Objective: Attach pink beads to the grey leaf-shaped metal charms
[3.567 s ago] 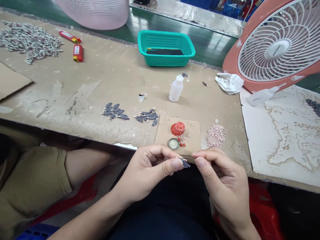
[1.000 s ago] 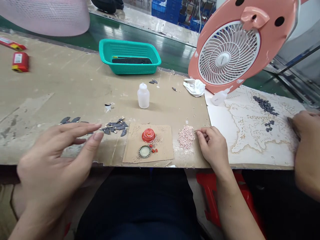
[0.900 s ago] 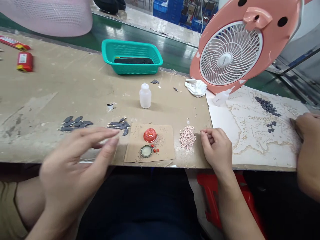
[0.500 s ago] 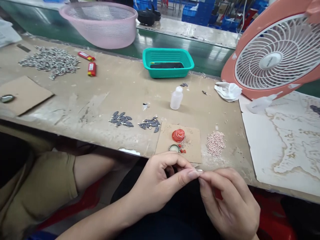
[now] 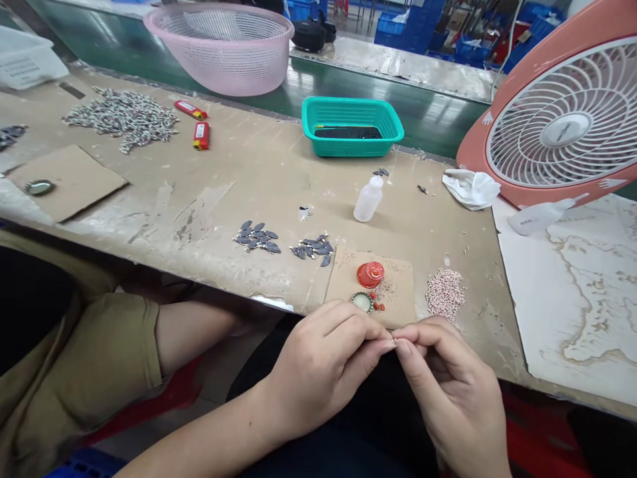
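Note:
My left hand [image 5: 323,365] and my right hand [image 5: 448,378] meet fingertip to fingertip at the table's front edge, both closed in a pinch. Whatever sits between the fingertips is too small and too covered to name. Just beyond them lies a cardboard piece [image 5: 398,265] bearing a red cap-like piece [image 5: 371,273], a bottle cap [image 5: 362,302] and small red bits [image 5: 379,307]. To its right is a heap of tiny pinkish beads [image 5: 445,293]. Dark leaf-shaped pieces lie to the left in two groups, one nearer [image 5: 312,249] and one farther [image 5: 257,238].
A white squeeze bottle [image 5: 368,199] stands behind the cardboard. Farther back are a green basket [image 5: 353,146], a pink basket [image 5: 223,66] and an orange fan [image 5: 562,129]. Small metallic parts [image 5: 122,118] and red packets [image 5: 202,135] lie left. A person's leg [image 5: 194,332] is beside me.
The view has shifted, so the table things appear farther right. My right thumb has come up to the left fingertips, and the pale sliver seen between the fingers is now mostly covered.

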### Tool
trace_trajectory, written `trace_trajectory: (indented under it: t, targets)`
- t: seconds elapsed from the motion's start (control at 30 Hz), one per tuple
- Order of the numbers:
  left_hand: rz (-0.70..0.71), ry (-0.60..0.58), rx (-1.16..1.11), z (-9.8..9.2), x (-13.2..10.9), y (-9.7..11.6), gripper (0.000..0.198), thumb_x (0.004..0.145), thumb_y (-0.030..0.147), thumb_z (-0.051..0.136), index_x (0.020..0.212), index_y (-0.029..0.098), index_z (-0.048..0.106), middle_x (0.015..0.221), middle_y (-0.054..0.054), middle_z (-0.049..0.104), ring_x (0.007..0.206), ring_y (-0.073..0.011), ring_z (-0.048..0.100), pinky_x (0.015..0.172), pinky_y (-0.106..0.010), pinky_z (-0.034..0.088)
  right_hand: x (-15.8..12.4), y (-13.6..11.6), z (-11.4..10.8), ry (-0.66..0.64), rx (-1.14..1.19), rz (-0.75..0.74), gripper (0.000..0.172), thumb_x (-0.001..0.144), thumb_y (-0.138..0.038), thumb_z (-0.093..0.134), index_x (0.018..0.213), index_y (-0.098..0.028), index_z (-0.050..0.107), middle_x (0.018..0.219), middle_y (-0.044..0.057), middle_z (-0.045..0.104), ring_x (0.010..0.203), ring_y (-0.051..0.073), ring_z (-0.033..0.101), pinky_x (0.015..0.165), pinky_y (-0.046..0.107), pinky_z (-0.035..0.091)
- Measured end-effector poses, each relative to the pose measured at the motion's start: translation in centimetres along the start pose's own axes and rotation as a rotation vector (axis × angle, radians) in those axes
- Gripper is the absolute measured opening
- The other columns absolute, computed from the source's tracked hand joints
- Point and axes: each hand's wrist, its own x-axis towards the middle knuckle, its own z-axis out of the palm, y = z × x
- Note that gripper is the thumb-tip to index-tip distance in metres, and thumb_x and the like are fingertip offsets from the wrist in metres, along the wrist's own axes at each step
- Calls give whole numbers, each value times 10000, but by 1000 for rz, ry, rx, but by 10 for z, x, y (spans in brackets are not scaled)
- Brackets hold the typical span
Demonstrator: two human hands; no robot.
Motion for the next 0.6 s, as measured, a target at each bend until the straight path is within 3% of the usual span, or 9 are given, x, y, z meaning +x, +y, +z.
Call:
trace_trajectory:
  t: [0.13, 0.27, 0.4, 0.6]
  targets:
    - [-8, -37, 126, -14, 6, -16, 51, 928, 164, 638, 879, 173, 645, 828, -19, 711, 784, -145, 647, 747, -262, 505, 6, -1, -2, 0, -52, -6, 65, 899, -216, 619, 857, -238, 664, 753, -12, 626, 647, 128, 587, 552, 245, 484]
    - [-156, 10, 477, -36, 24, -44, 123, 965, 258, 594, 948, 196, 699, 929, -46, 723, 900, -211, 642, 820, -339, 497, 12, 3, -6, 85, -92, 6, 40, 891, -234, 639, 864, -236, 668, 768, -7, 608, 679, 137, 578, 578, 261, 473]
    - [-241, -136, 679, -49, 40, -65, 192, 974, 336, 575, 1006, 232, 733, 988, -38, 728, 975, -243, 643, 777, -343, 493, 20, 8, -10, 125, -131, 9, 36, 886, -244, 654, 856, -240, 673, 752, -16, 581, 656, 126, 546, 578, 264, 450]
    - [-130, -289, 827, -58, 43, -69, 209, 983, 326, 554, 947, 242, 742, 935, -22, 714, 916, -234, 642, 701, -339, 472, 37, 9, -8, 159, -196, -6, 71, 881, -253, 641, 827, -229, 680, 701, -20, 547, 641, 131, 533, 577, 271, 451]
